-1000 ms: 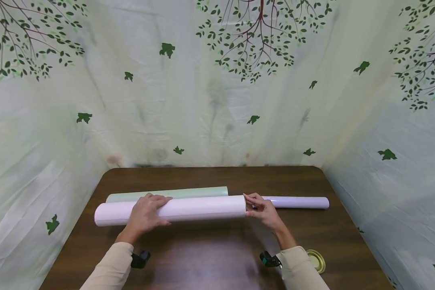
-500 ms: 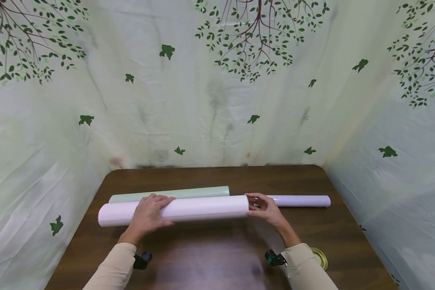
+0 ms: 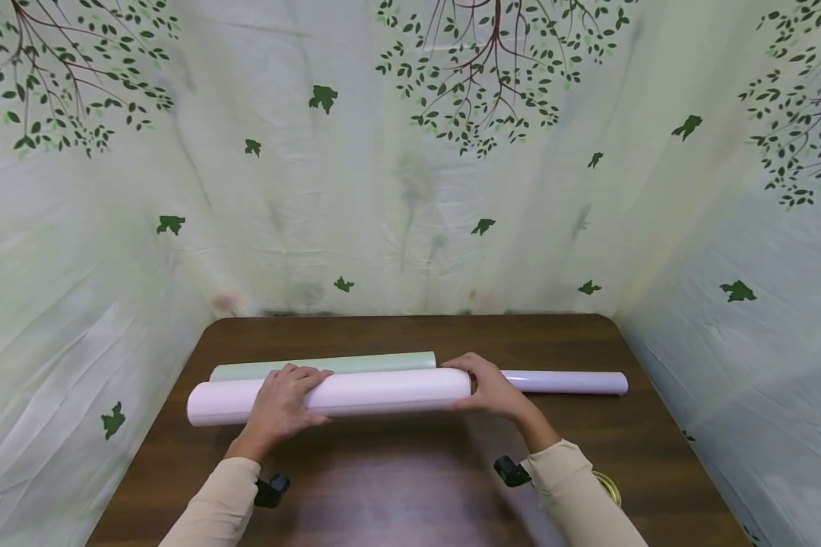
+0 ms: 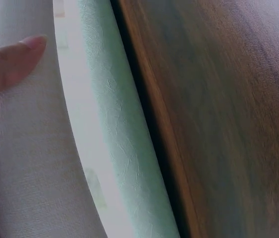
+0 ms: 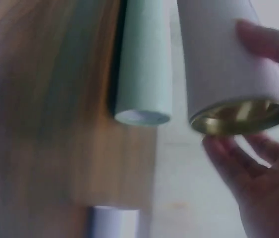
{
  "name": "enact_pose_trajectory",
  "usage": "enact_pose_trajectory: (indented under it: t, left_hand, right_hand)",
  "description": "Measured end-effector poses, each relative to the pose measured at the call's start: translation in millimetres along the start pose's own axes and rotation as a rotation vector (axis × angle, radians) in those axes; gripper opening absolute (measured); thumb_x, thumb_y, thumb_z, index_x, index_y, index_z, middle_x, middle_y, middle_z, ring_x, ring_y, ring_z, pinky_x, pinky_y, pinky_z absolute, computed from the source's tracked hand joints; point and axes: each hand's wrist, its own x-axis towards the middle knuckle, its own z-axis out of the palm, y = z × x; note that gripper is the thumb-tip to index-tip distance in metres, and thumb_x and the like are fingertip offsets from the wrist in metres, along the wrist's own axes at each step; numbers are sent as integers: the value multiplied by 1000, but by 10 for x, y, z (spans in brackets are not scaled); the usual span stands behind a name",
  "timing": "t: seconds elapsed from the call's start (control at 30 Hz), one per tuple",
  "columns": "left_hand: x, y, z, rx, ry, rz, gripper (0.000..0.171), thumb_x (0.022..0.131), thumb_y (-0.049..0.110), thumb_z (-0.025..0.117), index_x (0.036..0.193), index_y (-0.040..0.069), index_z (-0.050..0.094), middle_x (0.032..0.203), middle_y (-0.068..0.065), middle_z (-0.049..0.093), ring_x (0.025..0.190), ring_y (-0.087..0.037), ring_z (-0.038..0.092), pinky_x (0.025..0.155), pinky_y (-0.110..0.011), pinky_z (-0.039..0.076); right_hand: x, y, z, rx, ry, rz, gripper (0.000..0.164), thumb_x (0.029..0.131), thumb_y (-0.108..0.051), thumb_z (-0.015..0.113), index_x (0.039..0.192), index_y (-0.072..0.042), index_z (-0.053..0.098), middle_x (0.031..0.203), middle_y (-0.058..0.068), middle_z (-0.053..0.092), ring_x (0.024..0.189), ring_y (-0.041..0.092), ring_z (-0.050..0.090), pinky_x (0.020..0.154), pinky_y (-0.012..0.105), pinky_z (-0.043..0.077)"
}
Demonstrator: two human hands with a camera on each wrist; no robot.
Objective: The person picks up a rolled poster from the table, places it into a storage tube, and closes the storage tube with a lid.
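Note:
A long pale white tube (image 3: 383, 390) lies crosswise between both hands in the head view. My left hand (image 3: 280, 406) grips it left of the middle, thumb on the near side and fingers over the top. At its right end my right hand (image 3: 494, 389) holds the rim area between thumb and fingers. The right wrist view shows a gold metal rim (image 5: 208, 125) around that end, with several fingertips right at it and one digit along the side. In the left wrist view the tube's surface (image 4: 35, 148) looks finely textured.
Behind the tube lies a pale green roll (image 3: 362, 363) on the brown wooden table (image 3: 520, 330). A thinner lilac roll (image 3: 575, 382) extends to the right. Partly hidden by the right sleeve is a round gold lid (image 3: 610, 488). A leaf-printed cloth (image 3: 410, 228) hangs around the table.
My right hand has shifted from having its fingers at the tube's right opening to reaching over and around that end. The left hand keeps its grip; the tube stays nearly in place.

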Motion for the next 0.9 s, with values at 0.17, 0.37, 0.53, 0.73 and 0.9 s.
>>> enact_pose_trajectory:
  t: [0.17,0.37,0.53,0.73,0.9]
  left_hand:
    - [-7,0,-3,-3,4,-13,72,54,37,93,117,11,69,108,-7,68,98,-29,58,85,-50,44]
    - [0,-5,-21,-12,21,-16,73,53,35,94,117,11,69,108,-7,68,97,-30,58,84,-49,44]
    - [10,-26,-33,-20,31,-21,73,52,34,94,116,11,69,108,-7,69,97,-30,58,82,-49,43]
    - [21,-30,-34,-28,26,0,72,53,33,94,116,10,69,108,-8,68,96,-30,57,82,-50,43]
    - [31,-39,-14,-18,23,-1,72,52,34,94,116,10,69,108,-7,68,97,-30,57,83,-50,43]
  right_hand:
    - [122,-164,-6,-257,-59,-25,68,66,-34,87,122,-5,63,110,7,61,100,22,57,85,39,46]
    - [238,-327,26,-392,-90,-34,68,63,-28,87,120,-3,63,110,10,61,101,24,56,87,38,46]
    - [293,-429,77,-475,-77,-31,67,60,-28,88,118,-6,63,108,10,61,99,27,58,85,41,47]
    - [288,-473,151,-601,-64,-42,70,61,-29,90,122,-12,61,109,9,61,98,30,59,81,44,47]
    - [277,-475,202,-650,-30,-46,72,59,-28,91,123,-15,61,105,8,63,96,29,60,79,44,49]
